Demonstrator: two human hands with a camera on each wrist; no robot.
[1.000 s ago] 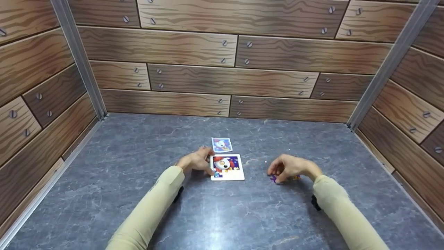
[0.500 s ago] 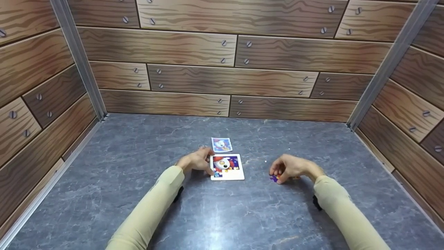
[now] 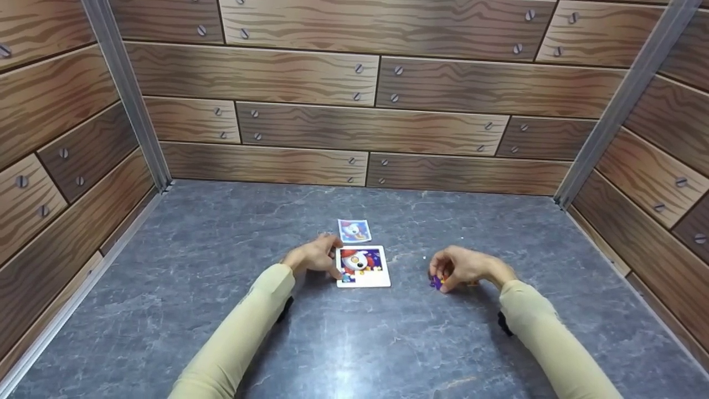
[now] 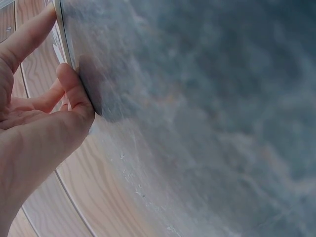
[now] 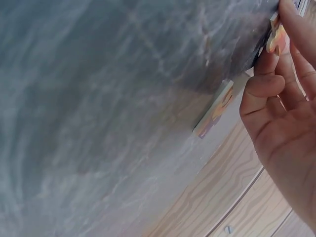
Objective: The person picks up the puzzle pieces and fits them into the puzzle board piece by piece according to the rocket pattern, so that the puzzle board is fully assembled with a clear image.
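Note:
My left hand [image 3: 314, 256] holds the left side of a white-framed jigsaw puzzle [image 3: 386, 280], index finger near its far corner and thumb near its front one. A cartoon with a white face and red cap fills much of the puzzle; part of its front right shows bare white. To the right, my right hand [image 3: 465, 265] pinches a purple and orange puzzle piece [image 3: 436, 282] between thumb and fingers, low over the table. The right wrist view shows another puzzle piece [image 5: 215, 111] lying on the table below that palm, mostly hidden from the head camera.
Just behind the puzzle lies a small picture card [image 3: 354, 231] with a similar cartoon. Tiny white specks dot the grey marbled table [image 3: 410, 343] between puzzle and right hand. Wood-patterned panels [image 3: 310, 122] wall in the back and both sides.
The puzzle piece has turned in my right fingers, with orange showing beside the purple. That hand shifted slightly right, then back left. My left hand and the puzzle stay put.

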